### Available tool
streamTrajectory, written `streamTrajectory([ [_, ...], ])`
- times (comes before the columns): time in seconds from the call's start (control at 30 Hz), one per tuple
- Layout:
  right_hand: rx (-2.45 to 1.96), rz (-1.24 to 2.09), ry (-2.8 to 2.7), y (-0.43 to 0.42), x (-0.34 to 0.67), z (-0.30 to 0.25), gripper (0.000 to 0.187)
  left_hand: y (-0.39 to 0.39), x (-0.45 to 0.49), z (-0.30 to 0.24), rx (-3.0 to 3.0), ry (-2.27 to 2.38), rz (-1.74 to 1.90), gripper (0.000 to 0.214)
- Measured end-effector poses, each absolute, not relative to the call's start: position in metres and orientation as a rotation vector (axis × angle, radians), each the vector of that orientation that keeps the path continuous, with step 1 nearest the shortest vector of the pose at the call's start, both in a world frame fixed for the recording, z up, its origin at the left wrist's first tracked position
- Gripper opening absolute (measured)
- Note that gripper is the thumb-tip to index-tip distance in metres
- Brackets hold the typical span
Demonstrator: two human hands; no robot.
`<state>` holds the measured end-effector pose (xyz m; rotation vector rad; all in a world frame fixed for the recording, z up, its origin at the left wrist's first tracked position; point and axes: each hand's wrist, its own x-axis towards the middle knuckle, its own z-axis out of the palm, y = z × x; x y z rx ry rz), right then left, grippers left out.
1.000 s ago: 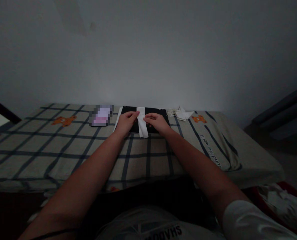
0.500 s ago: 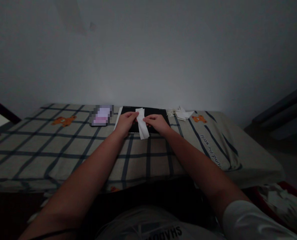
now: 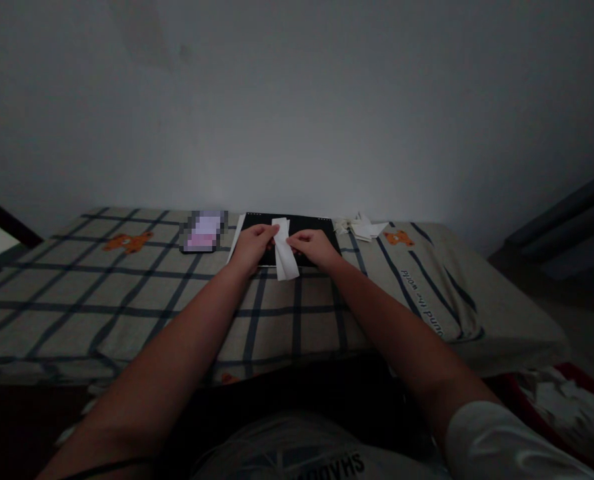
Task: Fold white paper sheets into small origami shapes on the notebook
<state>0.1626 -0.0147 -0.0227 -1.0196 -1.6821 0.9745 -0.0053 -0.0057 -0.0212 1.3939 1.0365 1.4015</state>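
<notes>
Between my two hands is a narrow folded strip of white paper (image 3: 285,253), held up over a black spiral-holed pad (image 3: 317,228). My left hand (image 3: 255,245) pinches the strip's upper left side with thumb on top. The thumb and fingertips of my right hand (image 3: 315,245) close on its right edge, around mid-length. The strip's lower end flares a little and hangs past the pad's near edge. Fingers beneath the paper are partly hidden.
A phone-like device (image 3: 204,233), blurred out, lies left of the pad. Folded white paper pieces (image 3: 367,228) lie to the right. A checked cloth (image 3: 151,313) covers the table against the wall. A red container (image 3: 569,403) of paper scraps stands low at right.
The strip's lower end has opened slightly wider and its face has turned a little. Both hands stay almost in the same place, still gripping the paper.
</notes>
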Motion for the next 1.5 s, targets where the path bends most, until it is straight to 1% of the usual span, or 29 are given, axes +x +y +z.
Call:
streamTrajectory([
  [0.17,-1.029,0.975,-1.688,-0.016,0.163,-0.022,0.022,-0.007,-0.005,-0.019,1.396,1.0,1.404,0.032],
  [0.37,-0.999,1.041,-1.615,-0.017,0.161,-0.02,0.021,-0.008,-0.005,-0.018,1.419,1.074,1.45,0.033],
  [0.53,-1.013,0.956,-1.503,-0.018,0.161,-0.015,0.021,-0.012,-0.006,-0.015,1.527,1.152,1.436,0.034],
  [0.83,-1.011,0.895,-1.594,-0.02,0.162,-0.012,0.035,-0.015,-0.005,-0.012,1.618,1.179,1.463,0.031],
  [1.03,-1.012,0.858,-1.61,-0.021,0.16,-0.014,0.033,-0.019,-0.002,-0.009,1.584,1.157,1.492,0.029],
  [1.23,-0.992,0.852,-1.636,-0.024,0.16,-0.013,0.029,-0.019,-0.002,-0.008,1.519,1.09,1.487,0.031],
  [1.5,-1.051,0.787,-1.689,-0.027,0.16,-0.01,0.031,-0.019,-0.003,-0.007,1.487,1.077,1.499,0.033],
])
